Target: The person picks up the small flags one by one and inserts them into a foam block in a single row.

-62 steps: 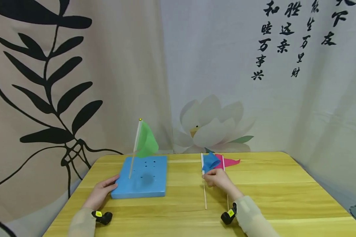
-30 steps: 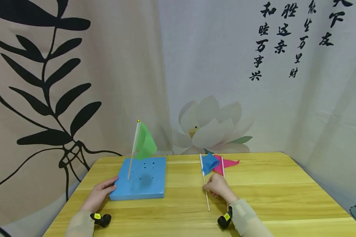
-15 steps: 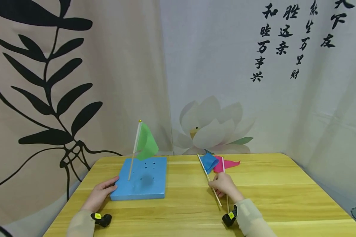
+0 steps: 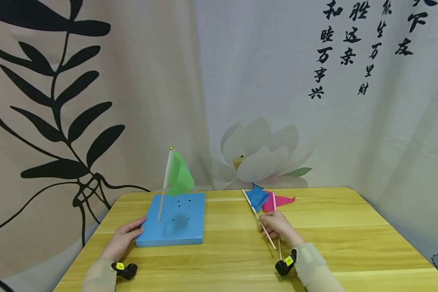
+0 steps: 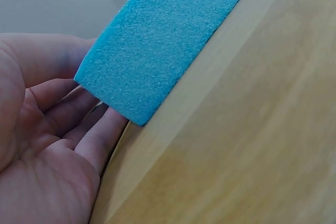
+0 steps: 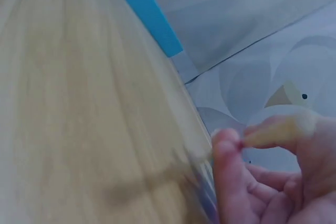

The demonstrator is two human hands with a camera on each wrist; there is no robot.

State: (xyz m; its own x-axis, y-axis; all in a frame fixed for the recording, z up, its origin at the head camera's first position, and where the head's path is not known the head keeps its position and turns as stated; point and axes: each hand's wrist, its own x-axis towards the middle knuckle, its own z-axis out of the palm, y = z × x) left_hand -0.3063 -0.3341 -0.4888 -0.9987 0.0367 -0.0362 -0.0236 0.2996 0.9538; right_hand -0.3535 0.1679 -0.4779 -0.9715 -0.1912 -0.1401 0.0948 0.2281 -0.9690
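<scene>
My right hand (image 4: 277, 227) pinches the stick of a small blue flag (image 4: 257, 198), which slants with its cloth towards the far left. In the right wrist view the stick (image 6: 275, 131) passes between thumb and fingertip, its near end blurred. A pink pennant flag (image 4: 282, 201) lies on the table beyond and beneath this hand, its stick partly hidden. My left hand (image 4: 122, 239) touches the left side of a blue foam block (image 4: 190, 233) with relaxed fingers. A green flag (image 4: 180, 174) stands in the block, leaning slightly right.
Several small holes (image 4: 179, 205) dot the top of the foam block. Everything sits on a wooden table (image 4: 226, 259). Behind it hangs a printed curtain (image 4: 160, 101) with leaves, a lotus and writing. Each wrist wears a black camera (image 4: 127, 271).
My right hand slid down the blue flag's stick, then shifted right and lifted slightly. The stick went from nearly straight to slanting, its lower end swinging right. The left hand stayed in place.
</scene>
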